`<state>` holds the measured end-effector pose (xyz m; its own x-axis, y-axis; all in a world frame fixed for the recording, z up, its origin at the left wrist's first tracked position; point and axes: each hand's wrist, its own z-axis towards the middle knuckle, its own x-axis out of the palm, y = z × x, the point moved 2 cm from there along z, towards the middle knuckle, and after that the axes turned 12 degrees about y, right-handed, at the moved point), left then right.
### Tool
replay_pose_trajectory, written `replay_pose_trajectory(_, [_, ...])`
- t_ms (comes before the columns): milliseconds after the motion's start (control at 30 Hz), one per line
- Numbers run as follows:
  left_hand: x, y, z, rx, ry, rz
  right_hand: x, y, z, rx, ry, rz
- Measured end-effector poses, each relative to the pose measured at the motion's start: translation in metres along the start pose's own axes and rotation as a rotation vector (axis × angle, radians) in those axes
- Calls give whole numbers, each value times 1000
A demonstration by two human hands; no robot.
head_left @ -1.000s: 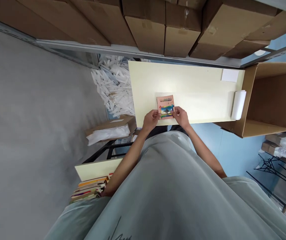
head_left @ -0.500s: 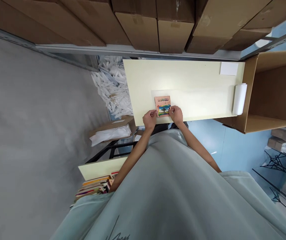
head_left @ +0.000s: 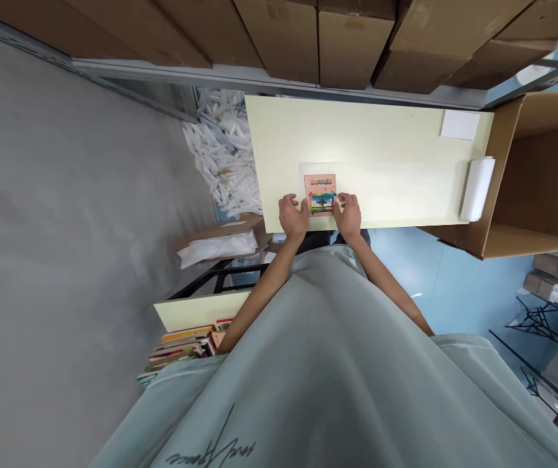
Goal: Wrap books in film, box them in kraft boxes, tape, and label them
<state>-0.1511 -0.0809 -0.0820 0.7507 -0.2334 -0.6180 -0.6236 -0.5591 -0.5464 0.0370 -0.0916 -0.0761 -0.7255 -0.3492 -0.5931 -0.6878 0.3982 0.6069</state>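
Note:
A small pink book [head_left: 320,190] with a colourful picture on its cover lies flat on a clear plastic sheet [head_left: 396,188] spread over the pale yellow table [head_left: 357,136]. My left hand [head_left: 292,214] grips the book's lower left edge with curled fingers. My right hand [head_left: 349,214] pinches its lower right edge. Both hands rest near the table's front edge.
A white roll [head_left: 477,188] and a white card [head_left: 459,124] lie at the table's right end beside an open cardboard box [head_left: 542,175]. Brown cartons [head_left: 318,39] line the shelf behind. White packaging [head_left: 223,162] is heaped to the left, and stacked books [head_left: 181,348] sit lower left.
The book has slid slightly farther from me on the table, and both hands have shifted from its lower corners to its sides.

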Motion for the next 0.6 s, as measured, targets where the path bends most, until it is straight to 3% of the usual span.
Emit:
replay_pose_trajectory(133, [-4,-11,9,-7,64,60,12,11,-13,-132,117,1])
replay_pose_trajectory(300, [-23,-31,-1,97,194,71,17,17,-19,-124,170,60])
replay_pose_trajectory(467, [-39,-65,-19,239,364,86,-8,13,-36,-180,315,319])
replay_pose_trajectory(600, [-25,-103,-22,357,492,161,-33,-2,-50,-87,277,485])
